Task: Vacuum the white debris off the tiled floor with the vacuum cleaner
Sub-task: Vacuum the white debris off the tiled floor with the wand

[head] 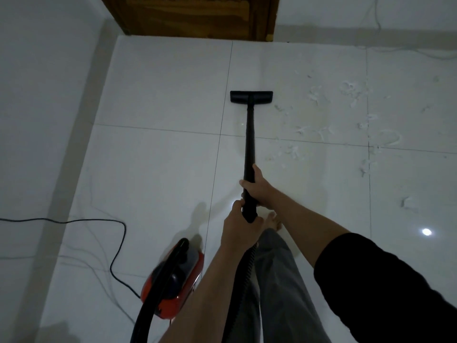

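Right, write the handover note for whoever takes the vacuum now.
Left hand grips the wand's lower end; right hand grips it just above.
Floor nozzle sits flat on the tiles, left of the mess.
Red canister stands beside the left leg, power cord trailing left.
White debris lies scattered right of the nozzle, still to be vacuumed.

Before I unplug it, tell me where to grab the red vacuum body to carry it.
Grip the black arched handle on top of the red vacuum body, coming from above. It runs along the body's length, raised clear of the casing, and looks free of the hose and cord.
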The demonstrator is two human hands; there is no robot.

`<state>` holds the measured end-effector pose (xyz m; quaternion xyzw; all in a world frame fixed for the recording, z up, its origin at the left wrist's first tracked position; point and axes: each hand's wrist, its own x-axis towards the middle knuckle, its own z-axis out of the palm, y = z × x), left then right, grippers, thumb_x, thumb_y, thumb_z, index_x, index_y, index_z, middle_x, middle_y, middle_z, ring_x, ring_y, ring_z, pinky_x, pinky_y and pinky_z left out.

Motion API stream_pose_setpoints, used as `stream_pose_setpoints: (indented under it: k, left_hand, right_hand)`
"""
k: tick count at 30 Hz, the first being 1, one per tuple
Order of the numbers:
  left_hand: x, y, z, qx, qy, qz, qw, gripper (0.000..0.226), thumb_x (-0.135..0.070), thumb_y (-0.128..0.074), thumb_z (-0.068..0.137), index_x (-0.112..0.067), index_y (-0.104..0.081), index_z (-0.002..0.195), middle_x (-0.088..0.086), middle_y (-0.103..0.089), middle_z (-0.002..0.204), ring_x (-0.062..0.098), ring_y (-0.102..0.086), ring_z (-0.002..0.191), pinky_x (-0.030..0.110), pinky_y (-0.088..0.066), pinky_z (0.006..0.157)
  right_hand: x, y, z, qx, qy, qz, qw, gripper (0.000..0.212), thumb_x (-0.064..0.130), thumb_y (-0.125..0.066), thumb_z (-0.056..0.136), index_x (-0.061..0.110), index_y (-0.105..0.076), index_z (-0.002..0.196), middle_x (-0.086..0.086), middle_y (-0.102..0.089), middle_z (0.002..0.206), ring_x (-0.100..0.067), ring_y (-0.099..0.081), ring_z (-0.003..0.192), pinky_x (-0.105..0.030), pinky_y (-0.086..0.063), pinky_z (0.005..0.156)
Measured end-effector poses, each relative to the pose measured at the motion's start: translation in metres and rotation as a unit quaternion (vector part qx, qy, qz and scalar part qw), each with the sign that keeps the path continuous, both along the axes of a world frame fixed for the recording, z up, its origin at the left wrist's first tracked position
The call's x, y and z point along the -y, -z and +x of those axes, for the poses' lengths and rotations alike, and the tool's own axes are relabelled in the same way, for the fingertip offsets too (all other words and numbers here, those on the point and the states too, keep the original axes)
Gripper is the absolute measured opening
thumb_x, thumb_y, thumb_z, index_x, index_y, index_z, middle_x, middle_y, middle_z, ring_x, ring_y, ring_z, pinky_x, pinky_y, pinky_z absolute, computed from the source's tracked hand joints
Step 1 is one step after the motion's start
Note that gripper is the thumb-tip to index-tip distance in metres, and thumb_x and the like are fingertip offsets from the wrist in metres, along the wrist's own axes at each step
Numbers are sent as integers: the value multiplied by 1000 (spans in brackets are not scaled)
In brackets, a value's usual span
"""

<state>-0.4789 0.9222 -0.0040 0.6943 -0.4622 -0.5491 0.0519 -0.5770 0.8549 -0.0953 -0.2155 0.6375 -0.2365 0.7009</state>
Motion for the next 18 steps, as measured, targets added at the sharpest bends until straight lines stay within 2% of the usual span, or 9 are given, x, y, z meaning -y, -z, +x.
stream_pose_setpoints:
  k: [4, 7, 10, 12, 15, 18]
  left_hand:
    - [-45, 1, 21, 2, 0, 0, 1000, 47, -18, -60, 86, -20, -44, 129, 1, -65, 93, 21, -66, 77, 33, -58, 71]
    - [-76, 1, 32, 6, 4, 8, 1000, 48, -16, -59, 86, -23, -44, 131, -6, -59, 82, 8, -58, 64, 18, -45, 54]
    - [-106, 0, 40, 18, 8, 6, 1000, 45, -16, -59, 86, -20, -45, 129, -8, -56, 78, 4, -54, 61, 10, -37, 48]
    - [-125, -2, 44, 27, 5, 2, 1000, 45, -16, -59, 86, -20, -45, 129, -9, -56, 78, 5, -55, 63, 13, -40, 50]
    - [-154, -8, 46, 24, -6, 7, 1000, 40, -15, -60, 85, -21, -46, 121, -5, -59, 79, 12, -59, 66, 26, -51, 61]
    - [-187, -16, 51, 10, -14, 4, 1000, 35, -14, -60, 84, -23, -45, 114, 1, -61, 80, 17, -60, 66, 35, -54, 68]
  right_hand:
    - [-45, -5, 17, 6, 4, 7, 1000, 83, 12, -51, 100, 30, 8, 155, -10, -56, 81, -19, -58, 66, -31, -52, 58]
    - [-77, -10, 28, -1, -4, 13, 1000, 80, 16, -50, 101, 31, 7, 156, -5, -56, 84, -17, -58, 68, -30, -51, 58]
    - [-106, -9, 36, -2, -12, 22, 1000, 81, 18, -50, 101, 33, 7, 155, -6, -58, 81, -17, -60, 67, -32, -52, 60]
    - [-125, -8, 41, 3, -14, 22, 1000, 81, 18, -50, 101, 35, 8, 155, -8, -59, 79, -18, -60, 67, -34, -52, 62]
    - [-155, -16, 44, 17, -31, 30, 999, 81, 19, -49, 102, 35, 10, 154, -8, -58, 79, -17, -59, 68, -31, -51, 60]
    - [-186, -22, 49, 22, -47, 31, 998, 81, 20, -48, 102, 35, 12, 154, -8, -58, 78, -16, -60, 69, -31, -51, 61]
